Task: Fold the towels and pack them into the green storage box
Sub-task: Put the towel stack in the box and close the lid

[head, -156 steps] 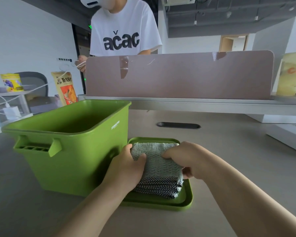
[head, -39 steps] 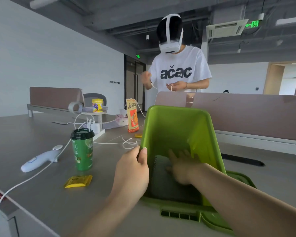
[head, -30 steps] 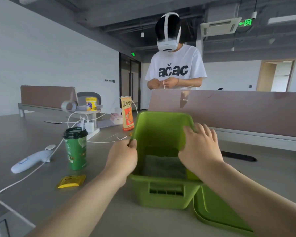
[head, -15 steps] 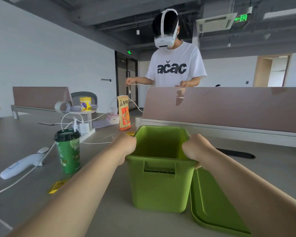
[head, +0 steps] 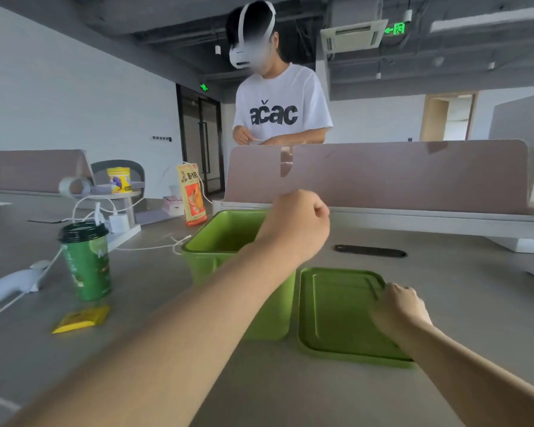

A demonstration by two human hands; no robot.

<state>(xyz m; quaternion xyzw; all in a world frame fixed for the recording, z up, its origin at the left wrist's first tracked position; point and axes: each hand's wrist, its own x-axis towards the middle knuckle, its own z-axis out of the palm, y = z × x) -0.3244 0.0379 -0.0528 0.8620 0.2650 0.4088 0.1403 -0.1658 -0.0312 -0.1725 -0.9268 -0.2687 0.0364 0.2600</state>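
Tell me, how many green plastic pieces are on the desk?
2: the green storage box behind the left forearm, and its lid lying flat to its right, under the right hand.

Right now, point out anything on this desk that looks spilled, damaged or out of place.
Nothing is spilled or broken. The green storage box stands upright and open, its lid flat on the desk beside it under the right hand. Only a yellow packet lies loose near the green cup.

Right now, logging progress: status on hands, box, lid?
Left hand fisted above open green plastic storage box. Right hand on flat green lid, beside box. Towels unseen.
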